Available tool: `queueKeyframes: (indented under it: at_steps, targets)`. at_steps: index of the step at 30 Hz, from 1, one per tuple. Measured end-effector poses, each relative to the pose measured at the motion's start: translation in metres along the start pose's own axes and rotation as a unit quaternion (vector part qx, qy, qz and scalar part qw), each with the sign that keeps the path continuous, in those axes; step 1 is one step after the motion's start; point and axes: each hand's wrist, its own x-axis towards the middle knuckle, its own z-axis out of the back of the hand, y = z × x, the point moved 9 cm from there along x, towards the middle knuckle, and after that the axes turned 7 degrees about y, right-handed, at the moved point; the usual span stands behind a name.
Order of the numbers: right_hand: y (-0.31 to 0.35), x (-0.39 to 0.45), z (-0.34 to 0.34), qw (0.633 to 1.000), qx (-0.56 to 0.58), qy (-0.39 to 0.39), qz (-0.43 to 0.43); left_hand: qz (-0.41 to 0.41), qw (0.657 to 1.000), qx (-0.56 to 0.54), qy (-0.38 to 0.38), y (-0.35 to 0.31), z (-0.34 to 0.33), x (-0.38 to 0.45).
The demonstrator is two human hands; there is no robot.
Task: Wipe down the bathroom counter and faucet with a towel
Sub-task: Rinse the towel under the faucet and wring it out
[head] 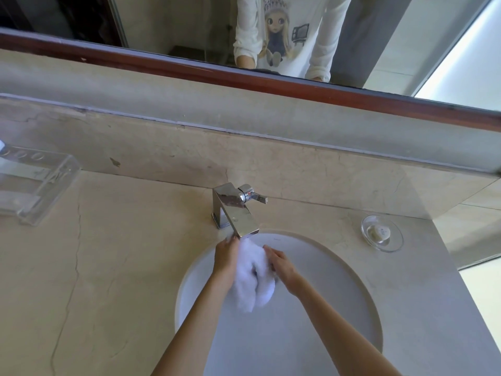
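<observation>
**Towel bunched between both hands under the spout, over the basin**

Obs., left to right.

Far left on the counter (113, 253): a clear acrylic holder (38, 185), near the backsplash, well apart from the hands. Beige stone surface, hairline cracks visible.

Centre: chrome faucet (234, 207), square spout pointing toward the camera and out over the sink (352, 294); lever at its right side.

Left hand (226, 256): fingertips up just beside the spout tip, palm pressed against the left side of the white towel (252, 278). Fingers look curled onto the cloth, but the towel hides the inner side.

The towel is bunched, hanging with its long axis roughly vertical in the frame, from the spout mouth down over the basin. It looks slightly blurred.

Right hand (282, 267): fingers laid over the right side of the bunch, curled into the cloth and gripping it.

Far right: a glass soap dish (382, 233) with a small soap, near the counter's edge.

Judgement: the faucet lies directly above and behind the grip, touching or nearly touching the towel's upper end. The left hand is nearer the spout; the counter on either side looks not yet reached. No water stream can be made out.
</observation>
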Motion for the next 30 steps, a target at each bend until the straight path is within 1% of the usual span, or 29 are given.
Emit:
queueKeyframes:
  at_steps: [2,4,6,8,9,10,11,12,13,14,15,16,17,20,21,22,23,24,25,27,28,29,30]
  targets:
    - [0.007,0.003,0.011,0.999,0.036,-0.028,0.017,0.011,0.999,0.009,-0.052,0.01,0.015,0.002]
    - [0.017,0.002,0.016,0.997,0.055,-0.035,0.028,-0.005,0.992,0.085,-0.094,0.011,0.029,0.001]
    - [0.025,0.004,0.008,0.998,0.061,-0.005,0.035,-0.011,0.987,0.141,-0.083,0.016,0.028,0.005]
    - [0.041,0.002,-0.009,0.998,0.03,0.0,0.052,0.015,0.986,0.153,-0.061,0.021,0.018,0.007]
    - [0.048,0.001,-0.02,0.998,0.003,-0.013,0.062,0.027,0.991,0.115,-0.062,0.026,0.013,0.009]
    - [0.055,-0.001,-0.029,0.996,-0.032,-0.037,0.077,0.036,0.996,0.054,-0.067,0.028,0.007,0.009]
    - [0.06,0.0,-0.037,0.99,-0.088,-0.065,0.091,0.055,0.995,-0.031,-0.071,0.032,0.001,0.006]
    - [0.064,0.0,-0.041,0.979,-0.148,-0.095,0.101,0.07,0.989,-0.109,-0.075,0.034,-0.005,0.002]
    - [0.066,0.003,-0.04,0.967,-0.199,-0.12,0.103,0.077,0.983,-0.144,-0.08,0.034,-0.008,-0.004]
    - [0.068,0.004,-0.036,0.959,-0.23,-0.138,0.096,0.075,0.985,-0.137,-0.08,0.032,-0.011,-0.008]
    - [0.068,0.007,-0.03,0.956,-0.239,-0.151,0.084,0.075,0.989,-0.097,-0.08,0.032,-0.011,-0.011]
    - [0.067,0.009,-0.023,0.955,-0.234,-0.166,0.068,0.065,0.993,-0.051,-0.089,0.032,-0.009,-0.01]
    - [0.065,0.01,-0.019,0.958,-0.22,-0.178,0.054,0.057,0.993,-0.028,-0.097,0.031,-0.007,-0.008]
    - [0.058,0.013,-0.039,0.972,-0.182,-0.142,0.055,0.029,0.993,-0.006,-0.113,0.02,0.002,0.004]
    - [0.054,0.014,-0.044,0.975,-0.172,-0.132,0.05,0.034,0.993,-0.022,-0.112,0.024,0.004,0.008]
    - [0.054,0.015,-0.044,0.972,-0.189,-0.131,0.051,0.05,0.993,-0.046,-0.095,0.028,0.002,0.011]
    - [0.056,0.018,-0.04,0.964,-0.225,-0.131,0.054,0.083,0.994,-0.052,-0.057,0.038,-0.002,0.012]
    - [0.058,0.022,-0.032,0.956,-0.258,-0.13,0.047,0.107,0.993,-0.044,-0.009,0.047,-0.007,0.011]
    - [0.059,0.026,-0.021,0.954,-0.268,-0.131,0.036,0.116,0.992,-0.01,0.051,0.051,-0.012,0.009]
    - [0.064,0.034,0.001,0.957,-0.256,-0.133,0.016,0.098,0.978,0.1,0.154,0.053,-0.016,0.003]
    - [0.066,0.037,0.01,0.96,-0.249,-0.131,0.011,0.075,0.965,0.172,0.182,0.055,-0.015,0.004]
    - [0.069,0.038,0.017,0.964,-0.234,-0.125,0.013,0.055,0.949,0.245,0.192,0.057,-0.012,0.005]
    - [0.073,0.04,0.021,0.969,-0.224,-0.107,0.021,0.031,0.935,0.304,0.178,0.058,-0.007,0.01]
